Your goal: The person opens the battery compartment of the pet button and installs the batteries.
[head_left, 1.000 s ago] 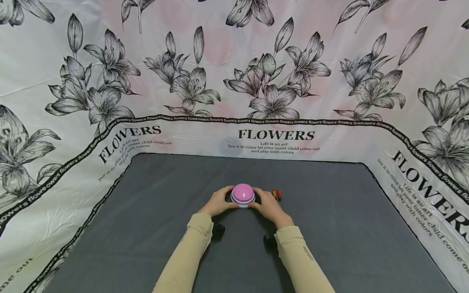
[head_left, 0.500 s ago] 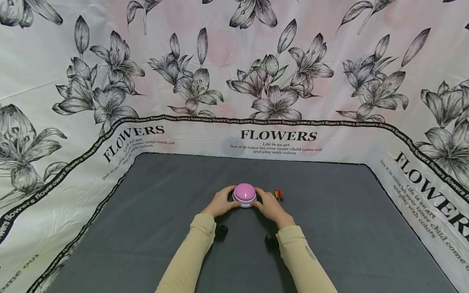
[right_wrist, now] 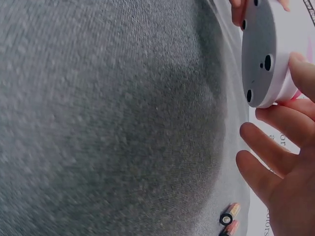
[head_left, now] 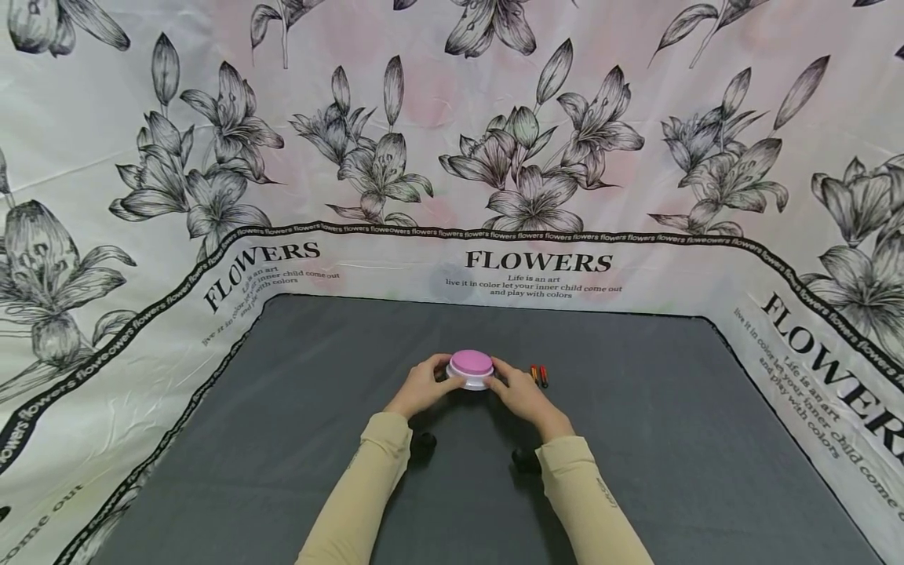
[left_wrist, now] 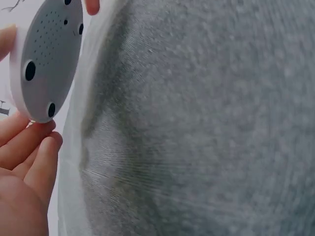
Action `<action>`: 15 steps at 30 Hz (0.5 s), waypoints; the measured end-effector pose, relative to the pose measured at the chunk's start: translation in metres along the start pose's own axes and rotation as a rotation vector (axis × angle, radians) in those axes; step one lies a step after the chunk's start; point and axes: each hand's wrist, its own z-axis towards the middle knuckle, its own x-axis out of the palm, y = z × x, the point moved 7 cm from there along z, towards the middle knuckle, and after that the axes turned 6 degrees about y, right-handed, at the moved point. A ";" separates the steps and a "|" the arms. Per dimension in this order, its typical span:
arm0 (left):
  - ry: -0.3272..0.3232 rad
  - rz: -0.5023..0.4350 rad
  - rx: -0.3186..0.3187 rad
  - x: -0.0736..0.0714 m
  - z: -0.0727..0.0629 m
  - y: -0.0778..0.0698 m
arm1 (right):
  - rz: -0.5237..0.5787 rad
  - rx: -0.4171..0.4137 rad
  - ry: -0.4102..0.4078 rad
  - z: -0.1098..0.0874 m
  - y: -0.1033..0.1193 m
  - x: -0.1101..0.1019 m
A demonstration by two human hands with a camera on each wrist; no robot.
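Note:
A round push button (head_left: 471, 363) with a pink dome and white base is held clear of the table, its top facing me. My left hand (head_left: 420, 387) grips its left side, thumb at the near rim and fingers around the far side. The right hand (head_left: 524, 394) holds the opposite side, its thumb also on the near rim. In the left wrist view the white underside (left_wrist: 51, 59) shows a cluster of small holes and black round feet. The right wrist view shows the base (right_wrist: 261, 59) between thumb and index finger, with the other fingers spread below it.
Two small batteries (right_wrist: 230, 215) lie on the grey cloth just beyond my right hand. The grey tabletop (head_left: 318, 353) ends at a white border with printed lettering. A floral cloth (head_left: 452, 141) rises behind it. Black wrist-worn pieces (head_left: 424, 443) sit by the cuffs.
Both hands have raised the push button off the cloth and tipped its top slightly away, so more of the white base shows. The batteries have stayed in place.

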 end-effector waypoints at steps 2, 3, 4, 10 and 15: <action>-0.007 -0.016 0.008 -0.001 -0.001 -0.002 | 0.011 -0.007 -0.004 0.000 0.001 0.001; -0.011 -0.023 0.008 -0.002 -0.001 -0.003 | 0.019 -0.009 -0.014 -0.001 0.001 0.000; -0.015 -0.031 0.010 -0.002 -0.001 -0.004 | 0.025 -0.012 -0.025 -0.002 0.002 0.000; -0.056 -0.048 -0.018 -0.002 -0.002 -0.004 | 0.083 -0.002 -0.093 -0.005 0.007 -0.005; -0.095 -0.068 -0.109 -0.003 -0.005 -0.004 | 0.098 0.006 -0.155 -0.005 0.007 -0.008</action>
